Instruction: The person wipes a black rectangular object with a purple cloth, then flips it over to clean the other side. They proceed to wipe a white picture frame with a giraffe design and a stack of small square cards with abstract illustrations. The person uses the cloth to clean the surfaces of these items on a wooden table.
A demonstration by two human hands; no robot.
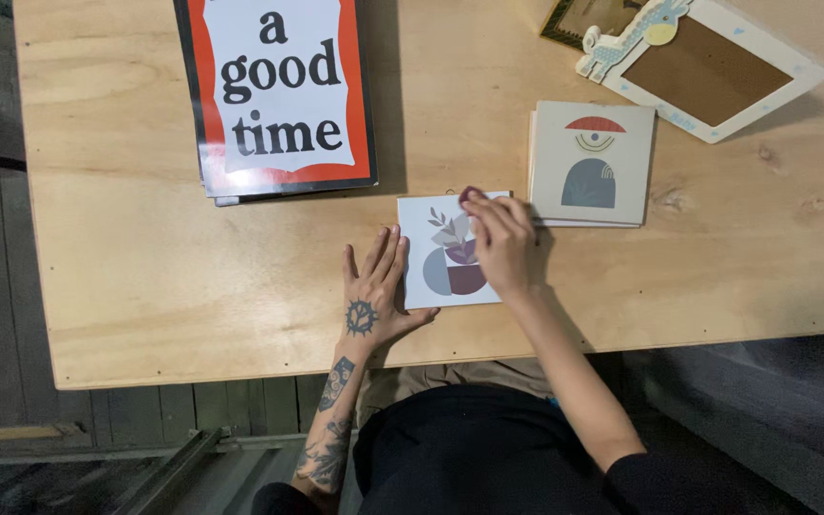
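Observation:
A square white art card [436, 250] with grey leaves and dark red half-round shapes lies on the plywood table [145, 257], near its front edge. My left hand [374, 291] rests flat beside the card's left edge, fingers spread, thumb touching its lower corner. My right hand [500, 240] lies on top of the card's right side, fingers bent and pressing on it; whether they pinch the edge is hidden.
A small stack of square cards [590, 162] with a red arc and grey arch lies just right of the card. A large red-bordered poster board [278, 91] lies at the back left. A white picture frame [708, 62] with a giraffe figure sits at the back right.

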